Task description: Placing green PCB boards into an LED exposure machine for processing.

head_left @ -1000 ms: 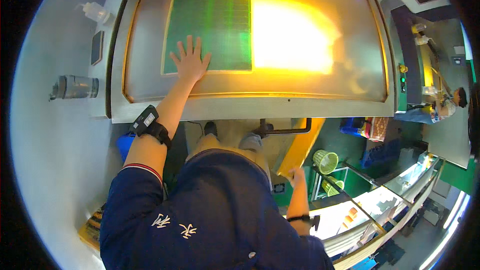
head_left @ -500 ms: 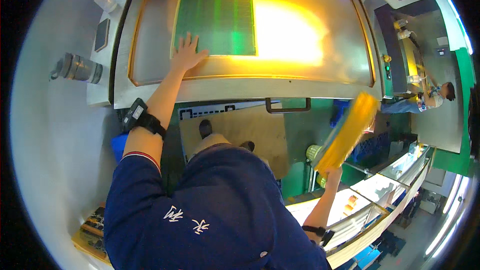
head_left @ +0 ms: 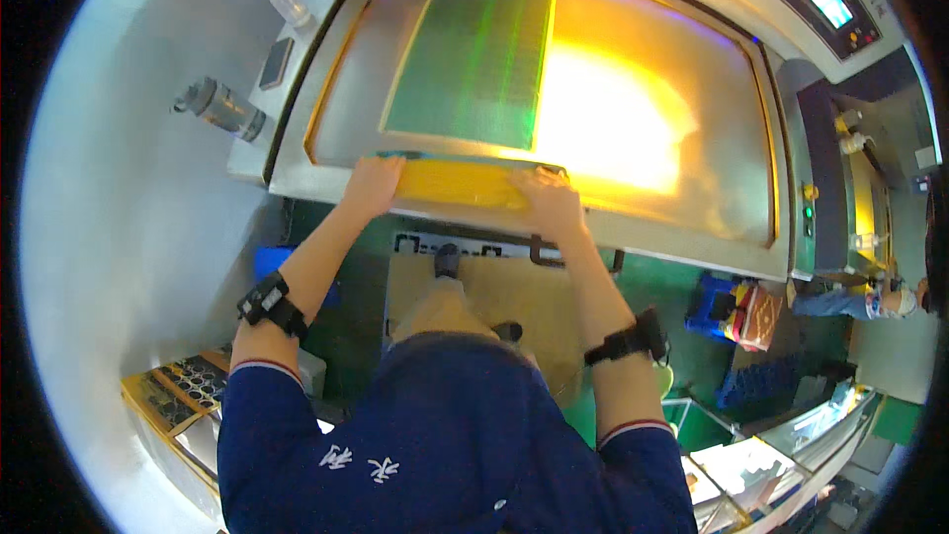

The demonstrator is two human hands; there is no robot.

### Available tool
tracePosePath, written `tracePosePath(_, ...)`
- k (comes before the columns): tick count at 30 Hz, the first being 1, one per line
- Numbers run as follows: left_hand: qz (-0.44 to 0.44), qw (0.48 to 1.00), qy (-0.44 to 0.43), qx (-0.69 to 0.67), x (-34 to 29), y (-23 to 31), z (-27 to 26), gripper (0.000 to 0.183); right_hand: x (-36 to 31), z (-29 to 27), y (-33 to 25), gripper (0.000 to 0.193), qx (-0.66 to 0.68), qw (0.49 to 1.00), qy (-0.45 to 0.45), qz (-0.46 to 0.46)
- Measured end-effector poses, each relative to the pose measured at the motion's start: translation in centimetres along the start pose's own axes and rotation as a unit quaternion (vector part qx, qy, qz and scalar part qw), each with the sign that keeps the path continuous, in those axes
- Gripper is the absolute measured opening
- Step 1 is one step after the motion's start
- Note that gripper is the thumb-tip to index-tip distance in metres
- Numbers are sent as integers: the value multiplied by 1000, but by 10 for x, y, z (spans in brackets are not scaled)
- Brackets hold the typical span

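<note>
Both ends of a long yellow squeegee [head_left: 460,183] with a dark far edge are in my hands. My left hand [head_left: 374,186] is closed on its left end, and my right hand [head_left: 549,200] grips the right end, a little blurred. The squeegee lies crosswise over the near edge of the metal-framed bed [head_left: 346,89], just below a green translucent sheet [head_left: 474,59]. That sheet lies flat on the bed, slightly tilted, with paler stripes. Bright yellow light glares on the bed to its right.
On the left ledge are a white squeeze bottle [head_left: 289,2], a phone [head_left: 277,63] and a grey drinking bottle [head_left: 222,109]. A control panel [head_left: 830,2] is at far right. A black handle [head_left: 547,251] juts from the front. Beyond a blue crate [head_left: 704,307], another person [head_left: 850,303] stands.
My right hand has swung the squeegee from the right side onto the near edge of the bed. My left hand has left the green sheet and taken the squeegee's left end.
</note>
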State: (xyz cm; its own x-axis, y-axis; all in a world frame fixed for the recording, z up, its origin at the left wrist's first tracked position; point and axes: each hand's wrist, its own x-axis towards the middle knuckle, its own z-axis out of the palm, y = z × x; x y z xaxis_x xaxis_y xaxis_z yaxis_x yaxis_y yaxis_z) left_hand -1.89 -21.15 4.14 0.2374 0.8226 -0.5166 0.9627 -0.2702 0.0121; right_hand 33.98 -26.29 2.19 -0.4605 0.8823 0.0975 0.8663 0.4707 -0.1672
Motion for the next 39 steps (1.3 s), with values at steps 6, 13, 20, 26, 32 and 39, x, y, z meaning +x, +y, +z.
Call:
tracePosePath(6, 93, 974, 169, 119, 46, -40, -14, 74, 83, 12, 14, 59, -47, 998, 30, -14)
tracePosePath(13, 85, 990, 79, -80, 196, -84, -141, 76, 255, -6, 97, 65, 32, 981, -158, 109)
tracePosePath(20, 80, 969, 232, -15, 364, -139, -202, 68, 406, 25, 177, 57, -35, 997, 16, 73)
tracePosePath(26, 38, 984, 172, 22, 481, -143, -293, 74, 538, 40, 277, 63, -55, 996, 8, 72)
tracePosePath(32, 102, 980, 168, -13, 500, -175, -198, 68, 556, 80, 322, 60, 39, 993, -50, 95)
tracePosePath(39, 75, 972, 224, 6, 412, -165, -217, 70, 464, 27, 181, 64, -45, 994, -14, 97)
